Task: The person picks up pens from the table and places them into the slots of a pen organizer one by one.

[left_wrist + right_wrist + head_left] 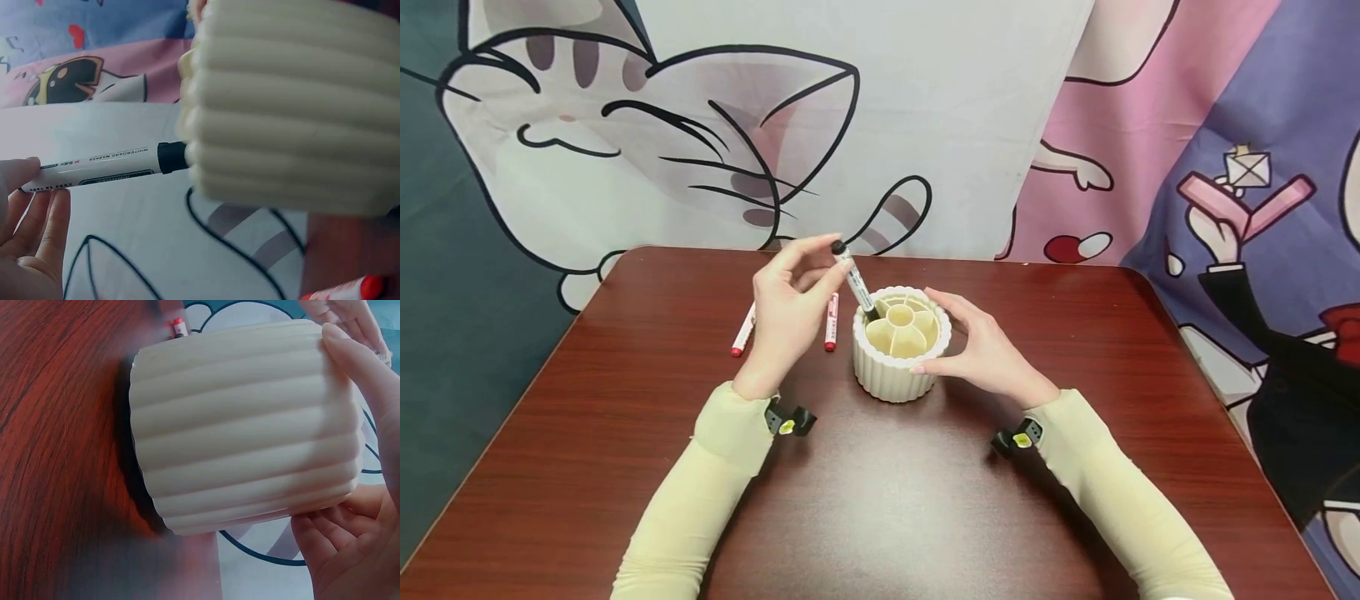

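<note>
My left hand [793, 300] pinches a whiteboard marker [106, 167] by its upper end, between thumb and fingers. The marker has a white barrel and a black cap; in the head view it slants down, its capped lower end inside the rim of a cream pen holder [891, 379]. This round holder has ribbed walls and several compartments around a central ring. My right hand [988, 350] grips the holder from the right, thumb on the near side and fingers around the far side. In the right wrist view the ribbed wall [244, 437] fills the middle.
Two red-capped markers lie on the brown table [880, 517]: one red-capped marker [832, 321] between the left hand and the holder, another red-capped marker [743, 332] partly behind the left hand. A cartoon-printed cloth [970, 125] hangs beyond the table's far edge.
</note>
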{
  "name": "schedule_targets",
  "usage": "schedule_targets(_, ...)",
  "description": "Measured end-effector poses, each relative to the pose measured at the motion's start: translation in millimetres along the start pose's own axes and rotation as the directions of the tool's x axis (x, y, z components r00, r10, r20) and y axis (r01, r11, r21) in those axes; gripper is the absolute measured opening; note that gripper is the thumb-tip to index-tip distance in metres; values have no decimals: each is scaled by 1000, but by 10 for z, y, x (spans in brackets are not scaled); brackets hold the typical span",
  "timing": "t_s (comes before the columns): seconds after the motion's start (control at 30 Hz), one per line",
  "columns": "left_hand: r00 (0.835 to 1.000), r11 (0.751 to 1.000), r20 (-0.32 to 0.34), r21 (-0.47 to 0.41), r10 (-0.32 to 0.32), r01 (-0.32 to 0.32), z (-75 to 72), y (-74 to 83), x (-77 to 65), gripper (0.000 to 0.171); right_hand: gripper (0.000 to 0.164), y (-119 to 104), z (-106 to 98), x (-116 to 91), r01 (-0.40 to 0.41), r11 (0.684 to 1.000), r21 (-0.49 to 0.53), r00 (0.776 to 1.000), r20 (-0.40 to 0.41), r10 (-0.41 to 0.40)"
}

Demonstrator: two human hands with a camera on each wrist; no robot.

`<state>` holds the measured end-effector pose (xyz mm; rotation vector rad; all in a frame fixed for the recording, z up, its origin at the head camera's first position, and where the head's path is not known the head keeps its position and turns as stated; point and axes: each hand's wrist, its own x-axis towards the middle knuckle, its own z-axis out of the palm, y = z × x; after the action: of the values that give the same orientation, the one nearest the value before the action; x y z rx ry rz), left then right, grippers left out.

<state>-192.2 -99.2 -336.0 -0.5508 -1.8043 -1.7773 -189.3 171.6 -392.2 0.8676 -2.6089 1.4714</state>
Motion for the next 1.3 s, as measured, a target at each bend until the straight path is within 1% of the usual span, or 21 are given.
schedule_targets(0.13,998,999,49,29,-36,34,100,-85,-44,32,103,7,-13,-5,0,1000,3,1000,2,0)
schedule_targets(0.27,996,997,76,58,-54,49,136,-162,-85,33,103,17,-8,3,5,1000,5,1000,7,-5)
schedule_targets(0.6,993,994,96,94,-69,60,137,-306,-156,31,102,13,-2,5,12,1000,4,1000,9,-12)
schedule_targets(0.73,990,988,104,134,-91,77,133,-350,-194,29,102,1,-3,-3,13,1000,-3,1000,10,-13)
schedule_targets(0.9,984,976,116,182,-139,116,130,-378,-228,26,102,-4,-7,-7,25,1000,-19,1000,9,-24)
schedule_targets(1.1,976,969,144,210,-164,131,119,-400,-245,25,101,-1,-7,-4,34,999,-25,999,11,-34)
schedule_targets(1.3,967,963,172,227,-188,147,74,-401,-254,32,102,4,-8,-10,37,998,-52,999,0,-37)
